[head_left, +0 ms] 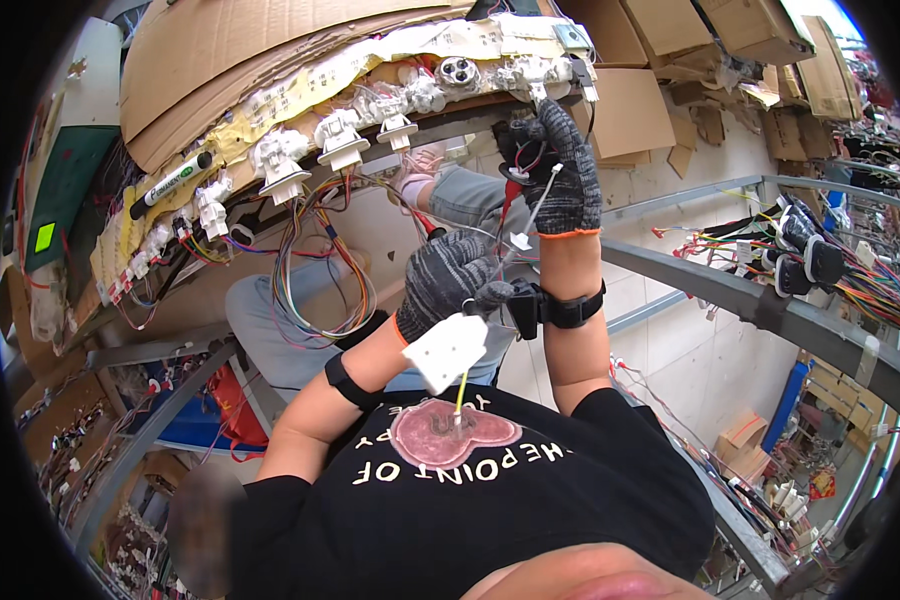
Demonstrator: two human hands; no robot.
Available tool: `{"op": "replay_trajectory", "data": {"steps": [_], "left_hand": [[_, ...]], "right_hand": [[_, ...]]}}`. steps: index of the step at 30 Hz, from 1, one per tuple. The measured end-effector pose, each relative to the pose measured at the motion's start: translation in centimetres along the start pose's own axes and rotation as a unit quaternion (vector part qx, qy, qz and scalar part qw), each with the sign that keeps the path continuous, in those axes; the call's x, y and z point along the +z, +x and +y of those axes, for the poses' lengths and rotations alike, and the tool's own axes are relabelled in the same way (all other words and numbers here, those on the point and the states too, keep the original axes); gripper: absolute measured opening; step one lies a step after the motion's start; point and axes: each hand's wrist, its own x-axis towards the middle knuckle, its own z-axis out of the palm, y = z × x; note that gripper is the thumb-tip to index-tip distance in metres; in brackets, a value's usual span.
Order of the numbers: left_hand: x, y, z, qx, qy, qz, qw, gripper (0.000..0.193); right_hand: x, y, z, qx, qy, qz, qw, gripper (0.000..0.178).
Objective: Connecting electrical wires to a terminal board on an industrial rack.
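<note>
My left hand (448, 283), in a grey knitted glove with an orange cuff, is closed around a wire harness in front of my chest. Just below its fingers hangs a flat white plastic housing (446, 353) with a yellow-green wire. My right hand (568, 180), gloved alike, reaches up to the right end of the test board (370, 62), its fingers bent at the white fittings there; what they grip is hidden. Across that palm runs a thin wire with a small white connector (520, 241) at its lower end. A red probe-like piece (511, 192) with wires hangs beside it.
White sockets (342, 140) line the board's near edge, with a loop of coloured wires (320, 290) hanging below. A marker pen (170, 186) lies at its left. A metal frame rail (770, 310) with wire bundles (820, 255) stands right. Cardboard boxes (620, 110) lie behind.
</note>
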Motion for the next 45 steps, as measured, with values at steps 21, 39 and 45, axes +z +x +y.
{"op": "replay_trajectory", "data": {"steps": [21,39,45], "left_hand": [[0.3,-0.4,-2.6,-0.109,-0.133,0.139,0.975,0.038],[0.5,5.0,-1.6,0.024,0.082,0.049,0.995,0.027],[0.7,4.9,-1.8,0.043,0.096,0.004,0.994,0.034]], "right_hand": [[2.2,0.1,-1.0,0.046,0.017,0.07,0.996,0.02],[2.8,-1.5,-3.2,-0.007,-0.241,-0.071,0.968,0.03],[2.3,-1.3,-3.0,-0.027,-0.247,-0.084,0.965,0.029]]}}
